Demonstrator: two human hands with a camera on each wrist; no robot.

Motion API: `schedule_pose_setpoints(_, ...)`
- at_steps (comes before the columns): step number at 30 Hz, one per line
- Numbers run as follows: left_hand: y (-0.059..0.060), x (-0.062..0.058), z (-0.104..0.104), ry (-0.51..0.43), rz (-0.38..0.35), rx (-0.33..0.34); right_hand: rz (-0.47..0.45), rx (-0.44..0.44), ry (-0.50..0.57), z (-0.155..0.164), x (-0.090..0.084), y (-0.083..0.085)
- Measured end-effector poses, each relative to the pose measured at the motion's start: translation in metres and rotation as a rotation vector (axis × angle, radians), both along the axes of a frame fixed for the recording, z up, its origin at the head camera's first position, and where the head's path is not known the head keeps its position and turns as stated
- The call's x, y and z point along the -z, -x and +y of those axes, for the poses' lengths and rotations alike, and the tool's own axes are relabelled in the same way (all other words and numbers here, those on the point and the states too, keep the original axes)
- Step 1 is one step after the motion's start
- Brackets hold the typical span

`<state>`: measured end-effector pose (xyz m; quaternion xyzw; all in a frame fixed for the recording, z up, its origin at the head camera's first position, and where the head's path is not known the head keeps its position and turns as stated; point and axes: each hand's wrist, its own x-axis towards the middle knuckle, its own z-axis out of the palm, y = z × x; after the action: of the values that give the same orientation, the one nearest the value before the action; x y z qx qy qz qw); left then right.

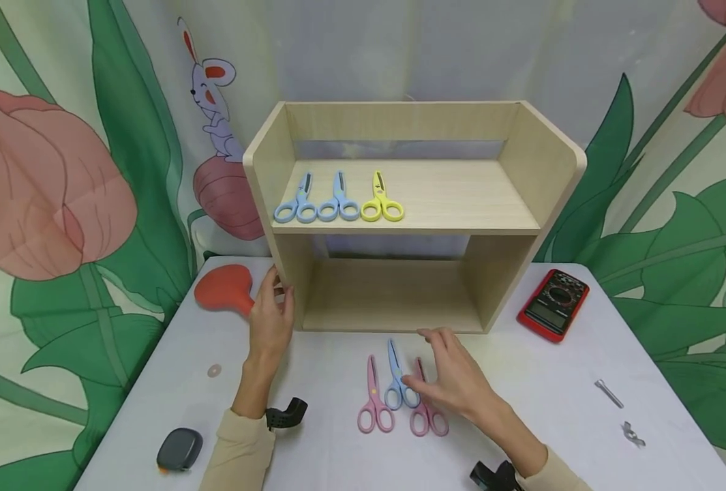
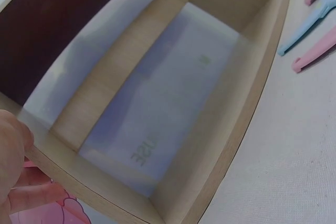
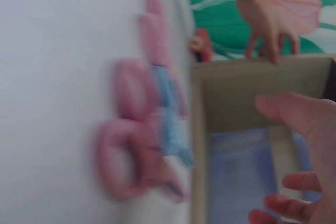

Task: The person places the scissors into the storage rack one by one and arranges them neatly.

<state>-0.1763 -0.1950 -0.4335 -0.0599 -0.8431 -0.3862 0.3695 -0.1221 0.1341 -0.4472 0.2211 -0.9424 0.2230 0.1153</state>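
A two-level wooden shelf [image 1: 399,230] stands on the white table. Its upper board carries two blue scissors [image 1: 298,202] [image 1: 338,201] and a yellow pair [image 1: 381,201]. My left hand [image 1: 272,310] grips the front edge of the shelf's left side panel [image 2: 63,166], thumb outside. In front of the shelf lie a pink pair [image 1: 373,404], a blue pair [image 1: 393,382] and another pink pair [image 1: 429,421]. My right hand [image 1: 451,372] hovers over these with its fingers spread and holds nothing; its thumb is by the blue pair's handle. The right wrist view is blurred.
A red multimeter [image 1: 554,303] lies right of the shelf and an orange rubber bulb [image 1: 224,290] lies left of it. A grey tape measure [image 1: 180,449] sits at the near left. A bolt [image 1: 609,393] and a wing nut [image 1: 634,434] lie near right. A flowered curtain hangs behind.
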Motion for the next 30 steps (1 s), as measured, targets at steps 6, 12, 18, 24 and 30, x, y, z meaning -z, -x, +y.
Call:
schedule_pose_setpoints(6,-0.001,0.0,-0.001,0.0,0.011,-0.006,-0.115,-0.02,-0.106,0.007,0.028,-0.026)
schedule_pose_setpoints(12,0.0,0.0,-0.002,-0.003,0.026,-0.007,-0.108,-0.027,-0.179,0.009,0.039,-0.039)
schedule_pose_setpoints(18,0.001,0.002,0.0,-0.003,0.015,-0.015,-0.104,0.044,-0.189,0.017,0.036,-0.046)
schedule_pose_setpoints(24,0.0,0.002,0.002,-0.011,-0.004,-0.015,-0.011,0.029,-0.101,0.026,0.041,-0.044)
schedule_pose_setpoints(30,0.0,0.002,0.002,-0.008,-0.002,-0.015,0.125,-0.071,0.035,0.029,0.032,-0.033)
